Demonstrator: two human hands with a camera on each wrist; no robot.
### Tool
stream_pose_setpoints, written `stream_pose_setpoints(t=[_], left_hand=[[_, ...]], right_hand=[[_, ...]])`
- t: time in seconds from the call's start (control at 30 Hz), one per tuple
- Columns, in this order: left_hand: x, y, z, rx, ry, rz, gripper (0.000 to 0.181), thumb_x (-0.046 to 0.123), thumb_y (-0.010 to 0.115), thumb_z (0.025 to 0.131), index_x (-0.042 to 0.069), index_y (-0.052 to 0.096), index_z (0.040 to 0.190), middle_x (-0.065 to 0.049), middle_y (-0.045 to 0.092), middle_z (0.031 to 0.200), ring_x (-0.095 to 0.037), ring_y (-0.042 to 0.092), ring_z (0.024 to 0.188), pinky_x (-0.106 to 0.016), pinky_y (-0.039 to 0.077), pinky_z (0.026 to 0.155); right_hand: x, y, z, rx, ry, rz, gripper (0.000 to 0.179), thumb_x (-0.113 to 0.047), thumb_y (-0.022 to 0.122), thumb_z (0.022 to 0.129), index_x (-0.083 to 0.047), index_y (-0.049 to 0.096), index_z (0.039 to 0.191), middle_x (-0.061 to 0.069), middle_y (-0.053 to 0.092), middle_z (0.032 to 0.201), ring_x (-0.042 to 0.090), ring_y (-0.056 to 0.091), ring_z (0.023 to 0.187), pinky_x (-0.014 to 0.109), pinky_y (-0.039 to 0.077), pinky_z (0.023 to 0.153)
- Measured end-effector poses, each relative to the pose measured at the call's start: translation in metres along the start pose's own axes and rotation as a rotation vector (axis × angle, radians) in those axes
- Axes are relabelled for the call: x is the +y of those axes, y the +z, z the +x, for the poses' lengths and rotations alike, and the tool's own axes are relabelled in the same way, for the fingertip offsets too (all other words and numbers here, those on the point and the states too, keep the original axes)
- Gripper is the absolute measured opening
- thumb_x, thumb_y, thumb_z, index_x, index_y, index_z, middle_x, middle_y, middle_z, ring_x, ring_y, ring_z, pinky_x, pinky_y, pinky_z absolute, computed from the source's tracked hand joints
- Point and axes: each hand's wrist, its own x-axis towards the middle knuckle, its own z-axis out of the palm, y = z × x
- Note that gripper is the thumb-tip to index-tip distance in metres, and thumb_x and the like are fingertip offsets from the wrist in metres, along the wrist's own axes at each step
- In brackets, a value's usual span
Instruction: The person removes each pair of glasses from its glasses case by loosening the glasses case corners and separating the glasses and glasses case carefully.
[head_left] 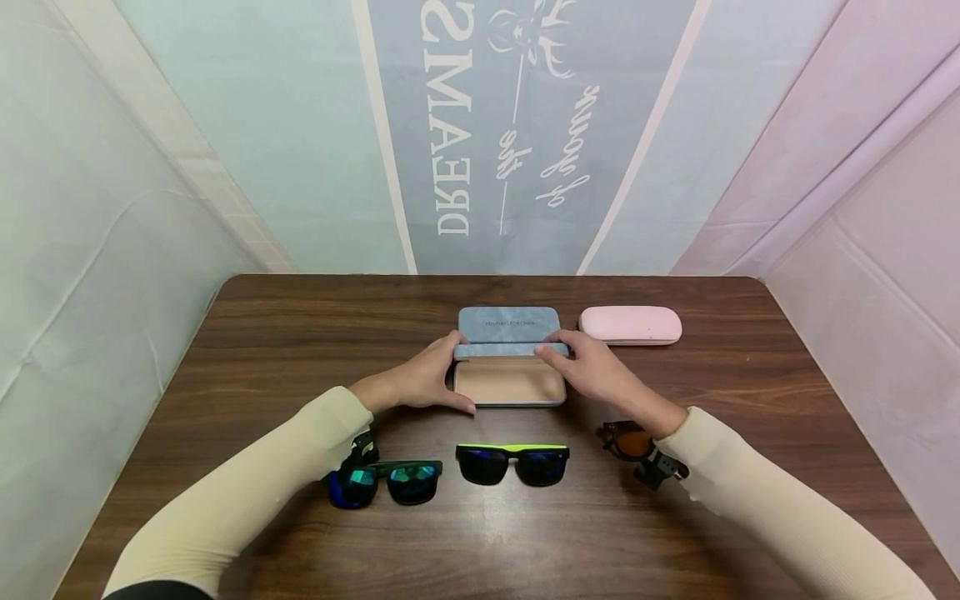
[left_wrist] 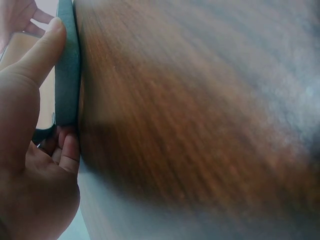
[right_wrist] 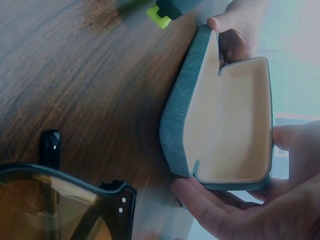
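Observation:
An opened blue glasses case (head_left: 510, 383) with a beige lining sits between both hands, its lid (head_left: 512, 351) raised. At its left end, my left hand (head_left: 423, 375) grips it. The left thumb (left_wrist: 47, 47) lies on the front rim, and the fingers are bent around the end. With the right hand (head_left: 592, 367) I hold the lid at the other end. In the right wrist view its thumb is on the lid's edge, and its fingers are at the hinge corner. Inside, the beige lining (right_wrist: 235, 125) is bare.
Behind the opened case lies a closed blue case (head_left: 508, 321) with lettering, and to its right a pink case (head_left: 630, 323). Nearer are green-mirrored sunglasses (head_left: 411, 483), yellow-green-topped black sunglasses (head_left: 512, 465) and orange-lensed glasses (head_left: 630, 442), partly hidden by the right wrist.

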Motion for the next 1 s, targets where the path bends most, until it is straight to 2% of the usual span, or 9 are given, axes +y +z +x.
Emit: stream_pose_setpoints(t=[0.17, 0.27, 0.4, 0.53, 0.67, 1.0], left_hand=[[-0.0019, 0.0020, -0.0002, 0.004, -0.003, 0.006, 0.098, 0.039, 0.091, 0.077, 0.000, 0.032, 0.146, -0.020, 0.046, 0.143, -0.030, 0.045, 0.134, -0.047, 0.041, 0.109], [-0.0019, 0.0026, -0.0003, 0.010, 0.006, 0.006, 0.096, 0.039, 0.091, 0.077, 0.000, 0.034, 0.144, -0.020, 0.047, 0.140, -0.030, 0.046, 0.132, -0.047, 0.042, 0.108], [-0.0005, 0.0025, -0.0012, 0.014, 0.012, 0.000, 0.095, 0.039, 0.090, 0.078, 0.000, 0.034, 0.144, -0.020, 0.047, 0.140, -0.030, 0.045, 0.132, -0.047, 0.041, 0.108], [0.0002, 0.0026, -0.0020, 0.014, 0.010, 0.003, 0.095, 0.039, 0.090, 0.078, 0.000, 0.033, 0.144, -0.021, 0.046, 0.142, -0.031, 0.045, 0.133, -0.047, 0.041, 0.108], [0.0002, 0.0028, -0.0022, 0.016, 0.014, 0.004, 0.095, 0.039, 0.090, 0.078, 0.000, 0.034, 0.143, -0.020, 0.046, 0.141, -0.030, 0.045, 0.133, -0.047, 0.041, 0.109], [0.0008, 0.0032, -0.0030, 0.014, 0.035, 0.015, 0.092, 0.038, 0.090, 0.079, 0.000, 0.035, 0.142, -0.020, 0.046, 0.141, -0.030, 0.045, 0.132, -0.047, 0.041, 0.108]], right_hand=[[0.0020, -0.0013, 0.0008, -0.044, 0.049, 0.005, 0.052, -0.047, 0.053, 0.105, -0.004, 0.062, 0.135, 0.018, 0.066, 0.125, 0.027, 0.061, 0.094, 0.043, 0.047, 0.079], [0.0036, -0.0029, 0.0014, -0.083, 0.083, 0.025, 0.055, -0.050, 0.053, 0.105, -0.007, 0.060, 0.138, 0.018, 0.064, 0.127, 0.027, 0.063, 0.094, 0.043, 0.048, 0.078], [0.0053, -0.0050, 0.0030, -0.139, 0.133, 0.110, 0.058, -0.051, 0.054, 0.104, -0.007, 0.057, 0.141, 0.022, 0.058, 0.136, 0.028, 0.067, 0.095, 0.043, 0.054, 0.080], [0.0053, -0.0057, 0.0043, -0.174, 0.165, 0.221, 0.057, -0.045, 0.057, 0.104, -0.004, 0.054, 0.143, 0.026, 0.050, 0.144, 0.035, 0.065, 0.111, 0.046, 0.057, 0.087], [0.0053, -0.0057, 0.0059, -0.191, 0.178, 0.274, 0.054, -0.042, 0.057, 0.105, -0.002, 0.053, 0.142, 0.026, 0.049, 0.144, 0.038, 0.060, 0.120, 0.047, 0.056, 0.089], [0.0052, -0.0063, 0.0073, -0.215, 0.186, 0.314, 0.051, -0.036, 0.057, 0.106, 0.001, 0.052, 0.141, 0.026, 0.049, 0.142, 0.040, 0.058, 0.123, 0.048, 0.056, 0.089]])
